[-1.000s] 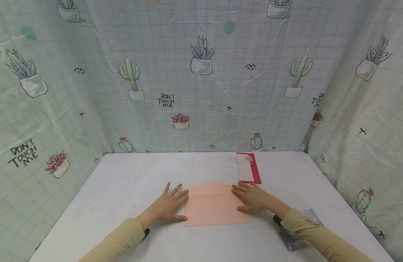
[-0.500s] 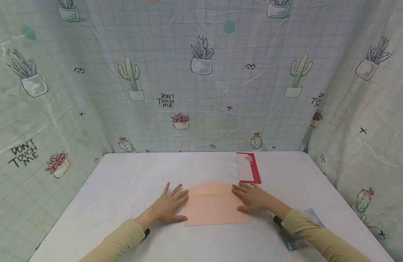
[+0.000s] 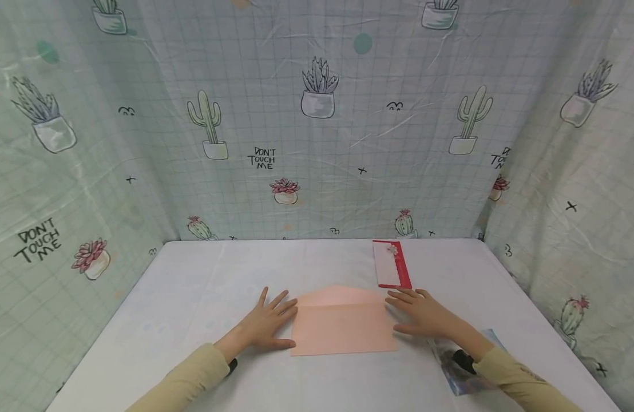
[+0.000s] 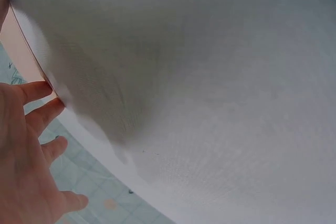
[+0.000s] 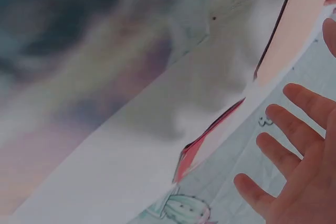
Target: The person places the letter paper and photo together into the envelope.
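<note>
A peach envelope [image 3: 343, 329] lies flat on the white table with its pointed flap unfolded toward the far side. My left hand [image 3: 268, 326] is spread at the envelope's left edge, fingertips and thumb touching it. In the left wrist view, two fingertips [image 4: 58, 103] of it rest at the paper's border. Just off the right edge, my right hand [image 3: 425, 315] hovers with fingers apart and holds nothing. The right wrist view has those fingers [image 5: 299, 124] spread, with the envelope [image 5: 294, 35] beyond them.
A red and pale pink card [image 3: 386, 269] with a small flower decoration lies at the back, just past my right fingertips. Beneath my right forearm is a glossy, blue-toned printed packet [image 3: 453, 377], partly covered. Cactus-print cloth [image 3: 317, 171] hangs around the table.
My right hand has come off the envelope's right side and moved a little to the right. The left hand and the envelope have stayed in place.
</note>
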`<state>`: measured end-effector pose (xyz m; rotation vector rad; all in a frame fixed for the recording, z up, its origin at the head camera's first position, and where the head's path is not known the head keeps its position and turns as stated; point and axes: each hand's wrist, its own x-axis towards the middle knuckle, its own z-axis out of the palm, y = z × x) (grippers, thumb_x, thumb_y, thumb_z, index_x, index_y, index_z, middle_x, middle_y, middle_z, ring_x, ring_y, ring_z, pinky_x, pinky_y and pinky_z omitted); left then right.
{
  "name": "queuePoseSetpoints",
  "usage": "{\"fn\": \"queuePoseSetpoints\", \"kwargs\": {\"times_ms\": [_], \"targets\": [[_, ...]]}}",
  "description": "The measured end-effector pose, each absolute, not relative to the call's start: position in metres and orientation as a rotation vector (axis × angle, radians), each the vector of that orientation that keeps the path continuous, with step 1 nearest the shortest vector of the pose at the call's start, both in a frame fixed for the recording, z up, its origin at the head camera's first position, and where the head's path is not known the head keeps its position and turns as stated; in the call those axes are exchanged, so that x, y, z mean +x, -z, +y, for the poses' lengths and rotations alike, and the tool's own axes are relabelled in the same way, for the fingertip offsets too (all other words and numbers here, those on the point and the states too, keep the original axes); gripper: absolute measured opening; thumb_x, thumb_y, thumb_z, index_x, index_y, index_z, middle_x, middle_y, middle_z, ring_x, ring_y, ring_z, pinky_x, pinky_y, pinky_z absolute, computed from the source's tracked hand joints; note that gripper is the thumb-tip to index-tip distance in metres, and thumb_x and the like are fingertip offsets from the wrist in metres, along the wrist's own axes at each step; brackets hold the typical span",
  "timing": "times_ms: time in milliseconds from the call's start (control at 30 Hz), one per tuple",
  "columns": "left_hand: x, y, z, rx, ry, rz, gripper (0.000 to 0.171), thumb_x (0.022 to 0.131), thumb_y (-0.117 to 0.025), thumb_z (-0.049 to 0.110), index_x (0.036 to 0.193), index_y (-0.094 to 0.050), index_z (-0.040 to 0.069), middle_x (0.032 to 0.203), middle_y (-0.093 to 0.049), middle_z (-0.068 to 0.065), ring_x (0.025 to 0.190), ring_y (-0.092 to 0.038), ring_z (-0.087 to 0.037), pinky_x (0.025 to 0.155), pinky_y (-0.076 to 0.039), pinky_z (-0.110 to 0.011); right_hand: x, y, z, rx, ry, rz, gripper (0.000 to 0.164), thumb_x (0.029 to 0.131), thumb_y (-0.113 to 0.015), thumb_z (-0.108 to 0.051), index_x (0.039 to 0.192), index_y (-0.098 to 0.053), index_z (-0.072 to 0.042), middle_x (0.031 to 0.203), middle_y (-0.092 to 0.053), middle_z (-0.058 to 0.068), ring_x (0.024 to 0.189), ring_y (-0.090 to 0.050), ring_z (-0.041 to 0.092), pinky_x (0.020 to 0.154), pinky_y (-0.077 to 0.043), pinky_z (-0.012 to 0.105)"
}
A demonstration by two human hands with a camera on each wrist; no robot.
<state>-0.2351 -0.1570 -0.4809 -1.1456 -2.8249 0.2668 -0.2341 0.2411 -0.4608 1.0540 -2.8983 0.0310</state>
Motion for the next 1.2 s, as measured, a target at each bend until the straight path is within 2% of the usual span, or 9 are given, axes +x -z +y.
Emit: {"fn": "queuePoseSetpoints", "kwargs": {"times_ms": [567, 800, 933, 1100, 1200], "targets": [[-0.235, 0.475, -0.154, -1.165, -0.246, -2.837, 0.078, 0.077, -0.041, 0.069, 0.133, -0.041, 0.015, 0.142, -0.037, -0.002, 0.135, -0.025, -0.030, 0.099, -0.016, -0.066, -0.195, 0.458, 0.295, 0.791, -0.074, -2.844, 0.058, 0.073, -0.067, -0.044, 0.123, -0.054, -0.016, 0.124, -0.056, 0.005, 0.119, -0.044, 0.027, 0.091, -0.036, 0.053], [-0.236, 0.475, -0.156, -1.179, -0.245, -2.800, 0.078, 0.078, -0.040, 0.070, 0.132, -0.043, 0.014, 0.141, -0.038, -0.003, 0.133, -0.028, -0.031, 0.098, -0.017, -0.067, -0.187, 0.455, 0.308, 0.698, -0.098, -2.901, 0.058, 0.073, -0.067, -0.045, 0.121, -0.055, -0.016, 0.122, -0.057, 0.005, 0.117, -0.046, 0.028, 0.091, -0.035, 0.052], [-0.235, 0.475, -0.156, -1.177, -0.240, -2.805, 0.078, 0.078, -0.041, 0.069, 0.133, -0.042, 0.014, 0.141, -0.038, -0.004, 0.133, -0.028, -0.031, 0.098, -0.018, -0.067, -0.183, 0.458, 0.318, 0.697, -0.073, -2.844, 0.055, 0.073, -0.067, -0.045, 0.118, -0.057, -0.016, 0.115, -0.060, 0.003, 0.111, -0.050, 0.026, 0.086, -0.038, 0.050], [-0.234, 0.474, -0.156, -1.175, -0.230, -2.808, 0.076, 0.078, -0.044, 0.067, 0.132, -0.043, 0.013, 0.140, -0.039, -0.005, 0.133, -0.029, -0.032, 0.098, -0.018, -0.067, -0.179, 0.466, 0.335, 0.769, -0.010, -2.650, 0.049, 0.070, -0.071, -0.037, 0.112, -0.061, -0.014, 0.105, -0.063, 0.002, 0.101, -0.055, 0.024, 0.078, -0.040, 0.046], [-0.233, 0.474, -0.156, -1.176, -0.235, -2.813, 0.076, 0.078, -0.045, 0.066, 0.132, -0.043, 0.013, 0.140, -0.039, -0.005, 0.132, -0.029, -0.032, 0.098, -0.019, -0.067, -0.179, 0.469, 0.345, 0.789, 0.009, -2.596, 0.050, 0.068, -0.072, -0.039, 0.110, -0.061, -0.014, 0.102, -0.062, 0.000, 0.097, -0.054, 0.023, 0.074, -0.041, 0.045]]}}
